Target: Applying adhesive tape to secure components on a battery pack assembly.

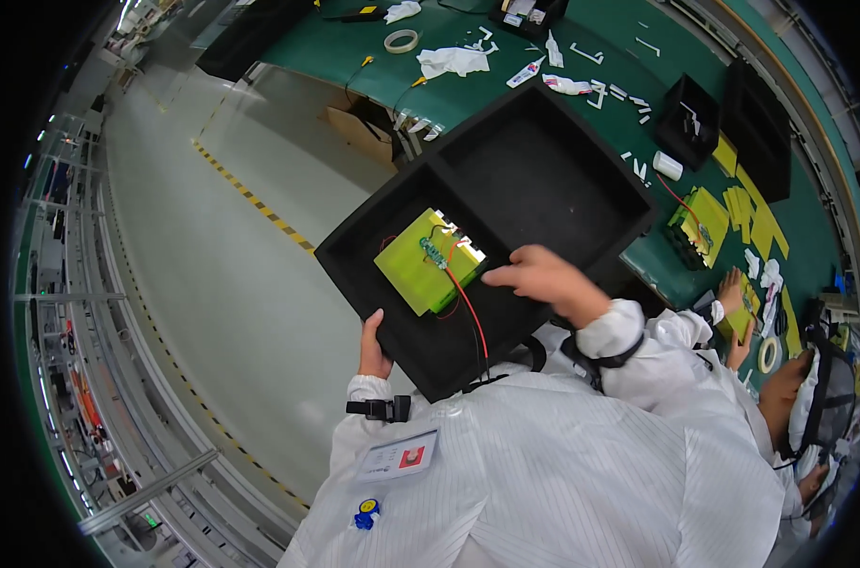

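A black two-compartment tray is held tilted in front of my body. My left hand grips its near left wall, thumb up over the rim and the other fingers hidden behind. Inside the nearer compartment lies a yellow-green battery pack with a small green circuit board on top. From it a red wire and a black wire run toward the tray's near edge. My right hand is over the tray just right of the pack, its index finger stretched toward it, with nothing visible in it. The farther compartment holds nothing.
A green worktable carries a tape roll, crumpled tissue, white scraps, a black bin and another battery pack. At right, a co-worker's hands handle a yellow-green piece. Striped floor tape runs at left.
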### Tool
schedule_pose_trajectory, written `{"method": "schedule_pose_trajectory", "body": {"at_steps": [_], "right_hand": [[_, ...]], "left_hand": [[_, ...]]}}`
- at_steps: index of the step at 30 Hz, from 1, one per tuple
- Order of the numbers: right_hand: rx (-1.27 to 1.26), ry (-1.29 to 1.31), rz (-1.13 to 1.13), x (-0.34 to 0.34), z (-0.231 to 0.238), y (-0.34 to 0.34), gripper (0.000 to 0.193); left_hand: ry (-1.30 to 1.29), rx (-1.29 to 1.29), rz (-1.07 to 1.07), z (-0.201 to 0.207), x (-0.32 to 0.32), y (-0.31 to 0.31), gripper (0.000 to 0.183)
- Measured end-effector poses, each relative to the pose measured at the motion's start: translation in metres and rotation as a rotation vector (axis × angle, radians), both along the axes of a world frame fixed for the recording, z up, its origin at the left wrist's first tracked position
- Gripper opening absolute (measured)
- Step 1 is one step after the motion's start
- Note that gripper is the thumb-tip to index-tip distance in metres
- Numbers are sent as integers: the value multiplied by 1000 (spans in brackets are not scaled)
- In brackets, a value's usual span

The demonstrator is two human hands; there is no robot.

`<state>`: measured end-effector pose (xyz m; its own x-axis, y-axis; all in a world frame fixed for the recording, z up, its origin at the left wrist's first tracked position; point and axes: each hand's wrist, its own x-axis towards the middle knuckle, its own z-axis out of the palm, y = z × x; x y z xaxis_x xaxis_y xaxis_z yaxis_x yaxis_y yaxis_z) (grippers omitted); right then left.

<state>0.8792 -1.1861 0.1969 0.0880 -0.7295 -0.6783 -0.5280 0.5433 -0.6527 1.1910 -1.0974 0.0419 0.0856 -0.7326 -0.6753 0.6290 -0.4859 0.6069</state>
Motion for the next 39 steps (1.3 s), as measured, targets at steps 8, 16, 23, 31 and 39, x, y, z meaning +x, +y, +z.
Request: {"method": "schedule_pose_trajectory", "body": {"at_steps": [8,16,23,31,39], "right_hand": [[-232,372,-177,88,-88,-4,92],[62,-728,-1014,100,-99,12,64],[32,-853,-1123,106,-108,11,44],[14,-856,-1170,111,-100,-7,41],[63,-1140,-1159,102,-98,-2,46]], "left_hand": [[6,-53,-51,-26,6,-3,47],[-21,-109,-233,-29,10,-6,80],[-80,-143,-252,-10,2,-9,81],[-161,-212,-221,21,-11,-11,73],[-167,-196,-191,26,-22,-2,70]]}}
